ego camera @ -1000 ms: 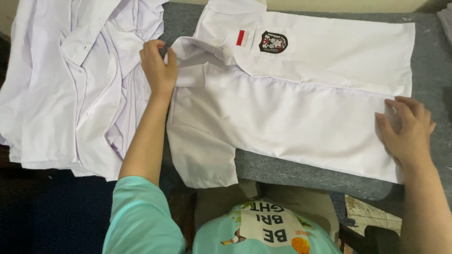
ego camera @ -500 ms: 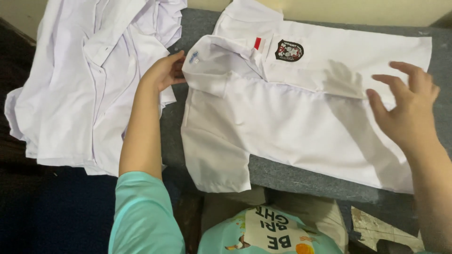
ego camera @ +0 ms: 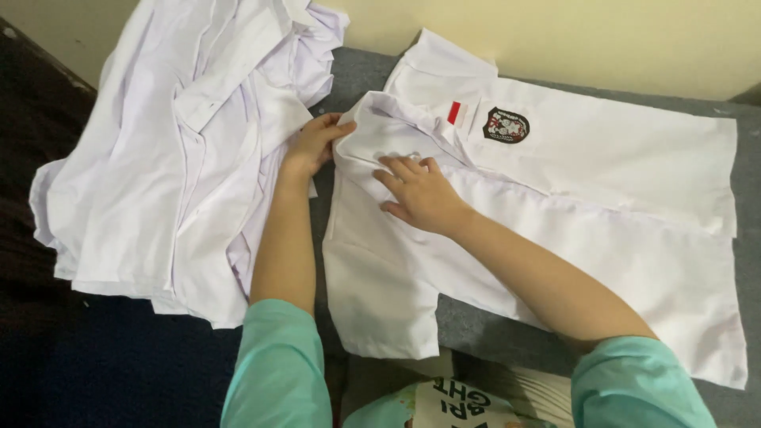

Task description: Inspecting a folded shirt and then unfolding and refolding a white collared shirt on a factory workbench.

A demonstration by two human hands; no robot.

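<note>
At the bottom of the frame two teal sleeves [ego camera: 277,364] reach up from the lower edge. The right hand [ego camera: 420,194] lies palm down near the centre, fingers spread and flat on the white shirt [ego camera: 602,238], holding nothing, forearm slanting in from the lower right. The left hand [ego camera: 313,144], just left of it, has fingers curled onto the shirt's collar edge [ego camera: 357,119]; how tightly it pinches cannot be told. The shirt is spread across the grey surface [ego camera: 483,333], centre to right, its dark badge [ego camera: 506,125] higher up. A pile of white clothes [ego camera: 174,143] fills the upper left
</note>
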